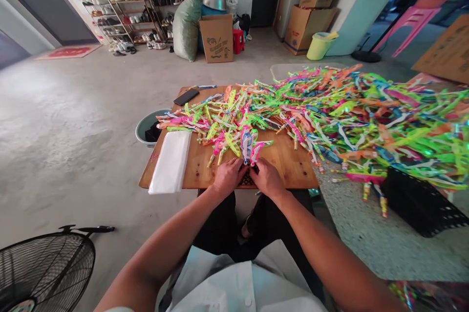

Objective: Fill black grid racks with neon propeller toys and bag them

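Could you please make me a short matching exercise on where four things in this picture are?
Column one:
1. Phone
2. White plastic sheets
3. Black perforated basket
4. Left hand

Column two:
A. On the grey speckled slab
B. At the lower end of the blue toy
C. At the far left corner of the wooden board
D. Reaching over the board's near edge

Right pairs: 1-C, 2-D, 3-A, 4-B

Head-worn view, forward and down over hands
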Tool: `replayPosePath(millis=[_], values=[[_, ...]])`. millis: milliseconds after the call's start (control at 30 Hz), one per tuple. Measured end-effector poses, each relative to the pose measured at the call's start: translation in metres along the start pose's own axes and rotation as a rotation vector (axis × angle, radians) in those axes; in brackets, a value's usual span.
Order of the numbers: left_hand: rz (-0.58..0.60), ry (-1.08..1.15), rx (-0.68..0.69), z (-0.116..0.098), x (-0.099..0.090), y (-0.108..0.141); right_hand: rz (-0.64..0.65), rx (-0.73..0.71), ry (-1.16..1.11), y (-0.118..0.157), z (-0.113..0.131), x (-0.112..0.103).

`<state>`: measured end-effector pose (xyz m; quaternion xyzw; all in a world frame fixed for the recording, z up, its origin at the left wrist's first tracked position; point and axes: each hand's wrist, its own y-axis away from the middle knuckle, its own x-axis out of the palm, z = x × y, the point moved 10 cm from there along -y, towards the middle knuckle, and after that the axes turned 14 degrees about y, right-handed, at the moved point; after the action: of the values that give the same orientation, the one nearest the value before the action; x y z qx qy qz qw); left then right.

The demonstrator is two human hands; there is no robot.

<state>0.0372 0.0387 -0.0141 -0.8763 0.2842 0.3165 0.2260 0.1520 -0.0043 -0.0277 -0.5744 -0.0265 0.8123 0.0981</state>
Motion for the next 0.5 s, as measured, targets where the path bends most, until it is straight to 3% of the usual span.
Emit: replayPosePath(millis=[267,500], values=[[0.073,0.182,0.014,0.012,0.0,-0.006,-0.05,0.011,0.056,0.004,0.002,0.002],[0.055,0.243,0.012,0.01,0.002,-0.005,0.029,-0.037,0.116,0.002,0.006,0.008]])
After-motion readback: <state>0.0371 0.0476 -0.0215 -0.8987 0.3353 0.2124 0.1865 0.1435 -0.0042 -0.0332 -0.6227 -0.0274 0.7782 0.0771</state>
